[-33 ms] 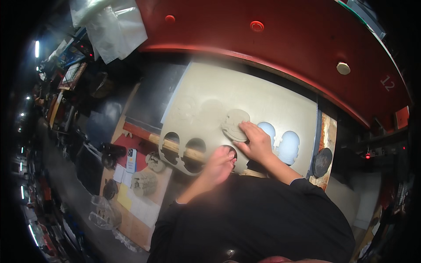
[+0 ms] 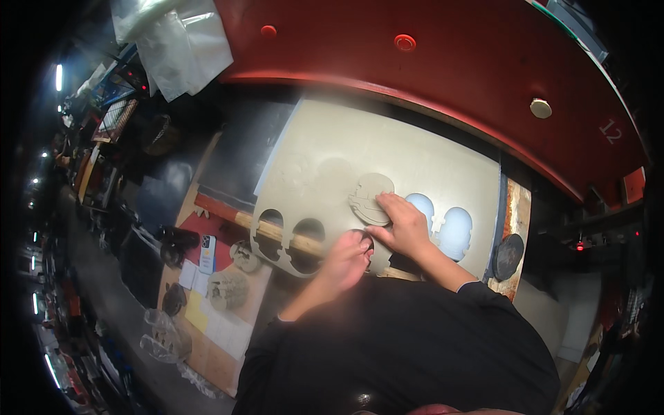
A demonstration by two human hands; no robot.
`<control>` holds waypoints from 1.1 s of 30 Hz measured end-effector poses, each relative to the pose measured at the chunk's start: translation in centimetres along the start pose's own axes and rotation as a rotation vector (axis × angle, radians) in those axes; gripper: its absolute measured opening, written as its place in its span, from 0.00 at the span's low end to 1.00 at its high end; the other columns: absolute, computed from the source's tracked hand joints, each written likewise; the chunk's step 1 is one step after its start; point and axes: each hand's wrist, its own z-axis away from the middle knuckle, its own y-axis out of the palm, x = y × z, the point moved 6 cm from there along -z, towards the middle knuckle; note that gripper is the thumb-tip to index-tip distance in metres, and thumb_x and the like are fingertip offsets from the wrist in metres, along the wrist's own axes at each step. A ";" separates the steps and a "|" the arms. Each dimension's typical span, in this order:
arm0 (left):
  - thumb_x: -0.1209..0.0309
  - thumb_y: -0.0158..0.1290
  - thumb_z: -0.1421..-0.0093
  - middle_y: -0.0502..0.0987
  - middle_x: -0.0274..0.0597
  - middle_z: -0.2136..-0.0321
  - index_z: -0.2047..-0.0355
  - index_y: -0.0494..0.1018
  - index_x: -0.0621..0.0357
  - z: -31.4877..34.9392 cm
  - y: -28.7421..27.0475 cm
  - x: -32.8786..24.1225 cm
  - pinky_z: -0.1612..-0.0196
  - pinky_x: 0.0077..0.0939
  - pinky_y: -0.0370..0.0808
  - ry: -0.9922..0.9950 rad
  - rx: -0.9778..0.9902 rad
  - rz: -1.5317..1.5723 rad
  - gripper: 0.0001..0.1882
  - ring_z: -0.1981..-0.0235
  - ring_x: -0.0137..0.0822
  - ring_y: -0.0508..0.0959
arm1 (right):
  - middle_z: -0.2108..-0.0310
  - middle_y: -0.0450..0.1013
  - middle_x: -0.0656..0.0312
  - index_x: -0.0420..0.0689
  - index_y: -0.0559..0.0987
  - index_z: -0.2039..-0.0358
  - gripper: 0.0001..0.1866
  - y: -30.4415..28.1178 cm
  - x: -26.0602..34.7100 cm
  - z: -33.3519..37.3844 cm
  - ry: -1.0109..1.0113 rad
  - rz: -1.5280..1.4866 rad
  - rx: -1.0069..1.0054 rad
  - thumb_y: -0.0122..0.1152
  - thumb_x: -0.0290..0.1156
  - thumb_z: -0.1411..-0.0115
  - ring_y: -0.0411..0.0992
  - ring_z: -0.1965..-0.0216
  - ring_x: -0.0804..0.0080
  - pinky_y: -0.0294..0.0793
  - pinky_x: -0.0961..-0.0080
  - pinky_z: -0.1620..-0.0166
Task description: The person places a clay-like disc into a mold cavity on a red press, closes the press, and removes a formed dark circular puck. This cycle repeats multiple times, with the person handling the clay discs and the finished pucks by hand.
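Note:
A wide beige sheet [image 2: 408, 149] lies in front of me with rows of rounded openings cut through it. My right hand [image 2: 407, 225] rests at the right edge of a thick, beige-grey oval piece [image 2: 368, 199] with notched sides, thumb and fingers closed on it. It looks like several layers stacked, but I cannot tell for certain. Just below and left, my left hand [image 2: 347, 257] is closed, fingertips together over a dark opening at the sheet's near edge. What those fingers hold, if anything, is hidden.
A red machine beam [image 2: 332, 52] with round buttons spans the far side. Two openings at right show pale blue [image 2: 455, 234] beneath. A dark oval block [image 2: 508, 256] sits beyond the sheet's right edge. On the left side table lie a phone [image 2: 207, 254] and stacked oval pieces [image 2: 227, 289].
My right hand's fingers have shifted very slightly at the oval piece's edge. My left hand and the sheet look the same.

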 end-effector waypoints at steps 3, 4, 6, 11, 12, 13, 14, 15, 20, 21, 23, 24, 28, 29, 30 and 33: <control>0.77 0.53 0.46 0.65 0.33 0.62 0.62 0.61 0.53 -0.3 0.1 -0.1 0.53 0.27 0.61 -0.005 0.068 0.050 0.14 0.62 0.31 0.64 | 0.55 0.76 0.52 0.42 0.76 0.55 0.28 -0.4 0.3 -0.8 -0.007 -0.010 0.042 0.71 0.43 0.54 0.75 0.52 0.54 0.76 0.63 0.54; 0.76 0.53 0.47 0.65 0.33 0.62 0.62 0.62 0.53 -0.3 0.0 -0.1 0.52 0.28 0.61 -0.011 0.086 0.055 0.14 0.61 0.31 0.65 | 0.57 0.77 0.52 0.41 0.76 0.56 0.27 -0.4 0.4 -1.2 -0.011 -0.002 0.060 0.71 0.42 0.54 0.75 0.54 0.54 0.77 0.63 0.55; 0.75 0.53 0.46 0.65 0.33 0.62 0.62 0.62 0.53 -0.3 0.0 -0.1 0.52 0.28 0.61 -0.005 0.134 0.076 0.13 0.61 0.32 0.65 | 0.60 0.77 0.51 0.41 0.76 0.58 0.24 -0.1 0.5 -1.8 0.001 0.011 0.134 0.70 0.41 0.53 0.76 0.56 0.54 0.77 0.62 0.57; 0.70 0.51 0.42 0.64 0.34 0.65 0.64 0.62 0.53 -0.4 -0.1 -0.1 0.53 0.29 0.61 -0.046 0.149 0.167 0.09 0.62 0.34 0.64 | 0.67 0.75 0.52 0.40 0.74 0.63 0.17 0.5 0.8 -2.0 0.118 0.030 0.220 0.65 0.30 0.54 0.76 0.63 0.56 0.76 0.62 0.65; 0.70 0.50 0.41 0.66 0.35 0.63 0.61 0.63 0.54 -0.3 0.4 -0.2 0.51 0.30 0.62 -0.109 0.222 0.175 0.10 0.60 0.35 0.66 | 0.68 0.75 0.52 0.40 0.74 0.63 0.16 0.4 1.0 -2.0 0.103 0.035 0.180 0.64 0.28 0.54 0.76 0.64 0.56 0.76 0.63 0.66; 0.69 0.50 0.40 0.67 0.36 0.60 0.58 0.64 0.55 -0.1 0.8 -0.7 0.50 0.30 0.64 -0.172 0.293 0.183 0.11 0.57 0.36 0.68 | 0.68 0.75 0.52 0.40 0.74 0.63 0.16 0.3 1.2 -1.9 0.089 0.039 0.142 0.63 0.26 0.55 0.76 0.64 0.56 0.76 0.63 0.67; 0.68 0.49 0.38 0.69 0.37 0.58 0.55 0.65 0.56 0.4 1.3 -1.2 0.48 0.31 0.65 -0.235 0.363 0.190 0.12 0.55 0.38 0.69 | 0.69 0.75 0.52 0.39 0.74 0.63 0.17 0.2 1.4 -1.8 0.086 0.051 0.104 0.62 0.24 0.56 0.76 0.65 0.56 0.76 0.64 0.67; 0.68 0.48 0.37 0.69 0.41 0.55 0.51 0.64 0.57 0.7 0.5 -1.4 0.46 0.33 0.65 -0.271 0.208 0.067 0.15 0.51 0.40 0.69 | 0.70 0.75 0.52 0.39 0.74 0.63 0.17 0.2 1.8 -1.7 0.039 0.063 0.062 0.61 0.23 0.56 0.76 0.66 0.56 0.76 0.64 0.67; 0.69 0.44 0.33 0.68 0.56 0.42 0.37 0.57 0.63 3.6 -1.2 -5.7 0.40 0.39 0.66 -0.265 -0.084 -0.244 0.25 0.42 0.49 0.70 | 0.68 0.76 0.51 0.40 0.75 0.60 0.18 0.6 2.2 -1.0 -0.026 0.081 -0.052 0.59 0.20 0.55 0.76 0.65 0.54 0.77 0.62 0.65; 0.69 0.44 0.33 0.70 0.55 0.44 0.38 0.58 0.63 3.7 -0.9 -6.6 0.40 0.39 0.67 -0.192 0.005 -0.234 0.24 0.43 0.48 0.71 | 0.66 0.76 0.51 0.41 0.75 0.58 0.19 0.4 1.5 -1.2 0.032 0.048 -0.038 0.58 0.20 0.54 0.76 0.64 0.53 0.77 0.62 0.63; 0.72 0.47 0.34 0.75 0.47 0.54 0.45 0.64 0.61 3.4 -2.7 -7.7 0.47 0.30 0.70 -0.035 -0.187 -0.267 0.18 0.54 0.37 0.76 | 0.64 0.77 0.49 0.41 0.75 0.55 0.19 0.0 -0.5 -1.6 0.191 -0.013 0.048 0.56 0.20 0.50 0.77 0.63 0.51 0.77 0.61 0.61; 0.73 0.48 0.35 0.75 0.44 0.57 0.47 0.66 0.60 3.2 -3.8 -8.2 0.49 0.27 0.70 0.040 -0.286 -0.323 0.16 0.57 0.34 0.76 | 0.63 0.77 0.47 0.41 0.75 0.53 0.20 -1.1 -1.4 -1.9 0.256 -0.041 -0.034 0.55 0.20 0.48 0.77 0.63 0.49 0.77 0.61 0.60; 0.75 0.51 0.37 0.70 0.33 0.68 0.55 0.68 0.59 2.5 -6.9 -7.6 0.59 0.18 0.68 0.121 -0.426 -0.232 0.10 0.67 0.25 0.70 | 0.73 0.77 0.50 0.38 0.74 0.53 0.14 -4.0 -5.2 -5.4 0.494 -0.243 -0.188 0.53 0.24 0.39 0.77 0.72 0.57 0.74 0.67 0.67; 0.75 0.51 0.37 0.70 0.33 0.68 0.55 0.68 0.59 2.0 -7.3 -7.5 0.60 0.18 0.68 0.104 -0.394 -0.190 0.10 0.68 0.25 0.69 | 0.72 0.77 0.50 0.38 0.74 0.52 0.14 -4.2 -4.9 -6.4 0.443 -0.261 -0.218 0.53 0.24 0.39 0.77 0.72 0.58 0.74 0.67 0.66; 0.75 0.51 0.38 0.66 0.32 0.72 0.54 0.67 0.59 1.6 -7.1 -7.5 0.64 0.21 0.66 0.060 -0.267 -0.136 0.12 0.70 0.26 0.66 | 0.72 0.77 0.50 0.38 0.74 0.52 0.14 -4.1 -4.5 -7.3 0.410 -0.278 -0.244 0.53 0.23 0.39 0.77 0.72 0.58 0.74 0.67 0.66; 0.75 0.50 0.38 0.64 0.32 0.74 0.52 0.66 0.59 0.8 -6.9 -8.0 0.65 0.23 0.65 0.044 -0.154 0.080 0.14 0.72 0.27 0.64 | 0.68 0.77 0.49 0.40 0.74 0.52 0.16 -2.7 -2.7 -8.8 0.320 -0.286 -0.293 0.54 0.20 0.41 0.77 0.69 0.55 0.75 0.66 0.64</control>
